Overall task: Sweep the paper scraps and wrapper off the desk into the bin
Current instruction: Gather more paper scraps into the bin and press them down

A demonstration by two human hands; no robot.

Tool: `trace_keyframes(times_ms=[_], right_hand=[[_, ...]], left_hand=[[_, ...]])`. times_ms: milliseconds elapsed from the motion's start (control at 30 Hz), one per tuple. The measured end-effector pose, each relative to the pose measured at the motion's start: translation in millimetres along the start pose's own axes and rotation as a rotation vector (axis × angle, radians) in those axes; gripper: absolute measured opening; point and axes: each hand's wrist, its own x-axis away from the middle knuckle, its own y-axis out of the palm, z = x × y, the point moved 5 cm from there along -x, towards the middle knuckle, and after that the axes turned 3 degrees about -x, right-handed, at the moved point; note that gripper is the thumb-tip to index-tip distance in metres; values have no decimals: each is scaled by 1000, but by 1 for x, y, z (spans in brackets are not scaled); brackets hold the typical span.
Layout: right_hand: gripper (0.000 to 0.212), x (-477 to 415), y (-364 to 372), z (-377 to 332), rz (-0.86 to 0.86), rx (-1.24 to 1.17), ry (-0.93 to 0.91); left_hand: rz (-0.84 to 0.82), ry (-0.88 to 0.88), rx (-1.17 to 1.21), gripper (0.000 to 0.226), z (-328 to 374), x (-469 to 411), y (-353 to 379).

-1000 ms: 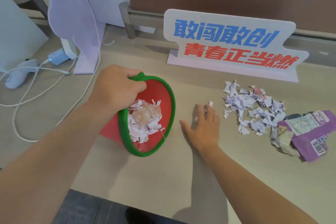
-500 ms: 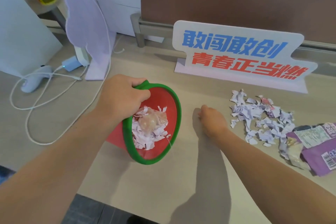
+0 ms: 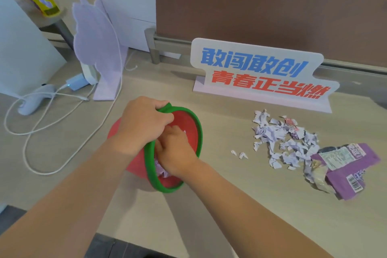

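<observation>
A red bin with a green rim lies tilted on the desk, its mouth facing right and towards me. My left hand grips the top of the rim. My right hand reaches into the bin's mouth onto the paper scraps inside; its fingertips are hidden. A pile of torn white paper scraps lies on the desk to the right. A crumpled purple wrapper rests at the pile's right end. Two small loose scraps lie between the bin and the pile.
A white sign with blue and red characters stands behind the scraps, in front of a brown divider. A pale purple stand, a white handheld device and a looping white cable lie at the left. The desk's front edge is near me.
My right hand closed into a fist on the desk right of the bin, then moved left into the bin's mouth. My left hand has kept its hold on the rim.
</observation>
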Motion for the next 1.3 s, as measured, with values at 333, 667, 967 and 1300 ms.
trace_keyframes(times_ms=[333, 667, 967, 1300], right_hand=[[28, 95, -85, 158, 400, 185, 828], [14, 84, -70, 189, 175, 277, 673], [12, 63, -89, 140, 219, 37, 528], [26, 58, -96, 66, -65, -59, 169]], left_hand=[[-13, -14, 20, 39, 1, 2, 1], [-46, -19, -35, 42, 4, 3, 7], [-74, 13, -58, 41, 28, 6, 26], [-73, 47, -5, 19, 82, 8, 52]])
